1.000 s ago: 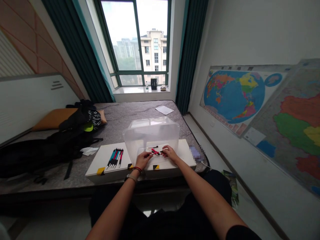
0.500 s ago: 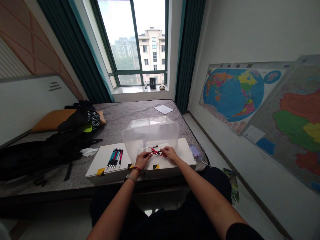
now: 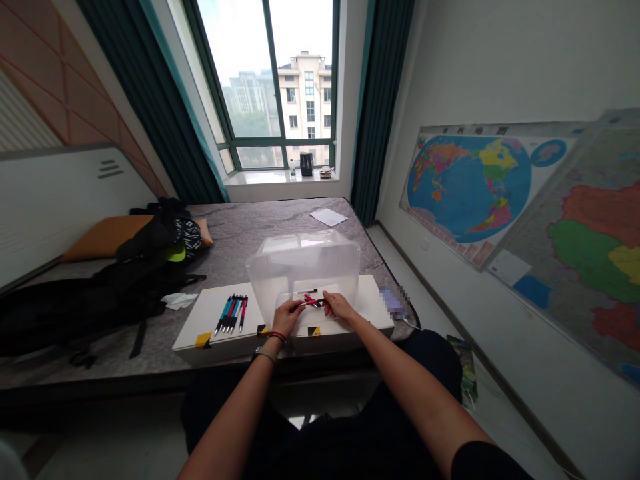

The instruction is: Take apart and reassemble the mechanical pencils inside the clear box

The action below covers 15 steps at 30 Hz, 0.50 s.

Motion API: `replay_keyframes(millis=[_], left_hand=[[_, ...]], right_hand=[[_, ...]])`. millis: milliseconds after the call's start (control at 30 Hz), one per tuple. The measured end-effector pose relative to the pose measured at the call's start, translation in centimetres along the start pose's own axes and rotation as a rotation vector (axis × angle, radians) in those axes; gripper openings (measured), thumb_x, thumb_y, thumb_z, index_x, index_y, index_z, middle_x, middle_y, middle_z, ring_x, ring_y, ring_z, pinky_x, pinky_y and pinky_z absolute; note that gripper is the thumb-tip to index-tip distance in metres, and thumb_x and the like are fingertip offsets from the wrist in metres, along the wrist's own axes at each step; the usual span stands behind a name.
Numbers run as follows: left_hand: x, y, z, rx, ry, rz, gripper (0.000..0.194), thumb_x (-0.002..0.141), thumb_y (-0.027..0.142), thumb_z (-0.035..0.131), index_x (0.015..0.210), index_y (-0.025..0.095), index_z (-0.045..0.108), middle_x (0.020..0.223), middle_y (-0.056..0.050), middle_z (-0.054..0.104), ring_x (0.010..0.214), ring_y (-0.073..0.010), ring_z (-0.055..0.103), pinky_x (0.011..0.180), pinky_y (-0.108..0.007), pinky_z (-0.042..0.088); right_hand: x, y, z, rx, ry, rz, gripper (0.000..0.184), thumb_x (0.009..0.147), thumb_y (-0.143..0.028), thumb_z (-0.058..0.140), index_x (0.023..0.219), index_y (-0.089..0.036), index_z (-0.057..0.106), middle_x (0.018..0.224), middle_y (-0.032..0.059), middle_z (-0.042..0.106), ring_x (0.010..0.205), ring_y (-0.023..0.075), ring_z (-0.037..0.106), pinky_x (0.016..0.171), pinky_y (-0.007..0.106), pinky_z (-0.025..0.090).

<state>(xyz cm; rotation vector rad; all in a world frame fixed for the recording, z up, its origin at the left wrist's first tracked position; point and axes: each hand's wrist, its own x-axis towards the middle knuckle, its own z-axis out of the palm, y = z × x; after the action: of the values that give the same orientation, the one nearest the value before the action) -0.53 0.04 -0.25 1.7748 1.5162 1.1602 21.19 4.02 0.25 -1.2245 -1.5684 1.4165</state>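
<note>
My left hand (image 3: 287, 317) and my right hand (image 3: 337, 305) meet over the white boxes, fingers closed on opposite ends of a red and black pen (image 3: 313, 303). The left holds its left end, the right its black end. Whether the pen is in one piece I cannot tell. Just behind it lie small red and black pen parts (image 3: 311, 291), partly hidden by the pen and fingers. A clear plastic bin (image 3: 305, 263) lies tipped behind my hands, its opening facing me. To the left, a row of several blue, red and black pens (image 3: 231, 314) rests on a white box (image 3: 197, 325).
The boxes stand on a grey marbled bed surface (image 3: 280, 212). Crumpled tissue (image 3: 179, 301) and a black bag (image 3: 100, 300) lie at left, a sheet of paper (image 3: 329, 217) at the back. A blurred purple item (image 3: 394, 303) with a cable sits at right.
The pen between my hands has shifted slightly up, and my right hand has tilted a little. Both hands keep their hold. The whole view has shifted slightly.
</note>
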Motion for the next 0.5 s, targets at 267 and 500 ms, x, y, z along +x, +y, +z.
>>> replay_keyframes(millis=[267, 500], left_hand=[[-0.04, 0.05, -0.04, -0.007, 0.003, 0.003, 0.032, 0.078, 0.046, 0.063, 0.097, 0.023, 0.073, 0.095, -0.004, 0.072, 0.084, -0.0183, 0.064, 0.076, -0.029, 0.049], [-0.19, 0.71, -0.20, -0.059, 0.014, -0.024, 0.035, 0.075, 0.048, 0.066, 0.096, 0.021, 0.074, 0.095, -0.006, 0.073, 0.085, -0.0196, 0.064, 0.078, -0.031, 0.050]], right_hand=[[-0.47, 0.26, -0.11, 0.007, 0.089, -0.099, 0.012, 0.080, -0.031, 0.054, 0.081, -0.019, 0.053, 0.059, -0.0039, 0.056, 0.046, 0.0091, 0.049, 0.042, 0.018, 0.036], [-0.32, 0.42, -0.46, -0.039, 0.130, -0.107, 0.038, 0.084, -0.052, 0.052, 0.071, -0.017, 0.057, 0.052, -0.0027, 0.054, 0.041, 0.0090, 0.045, 0.043, 0.021, 0.035]])
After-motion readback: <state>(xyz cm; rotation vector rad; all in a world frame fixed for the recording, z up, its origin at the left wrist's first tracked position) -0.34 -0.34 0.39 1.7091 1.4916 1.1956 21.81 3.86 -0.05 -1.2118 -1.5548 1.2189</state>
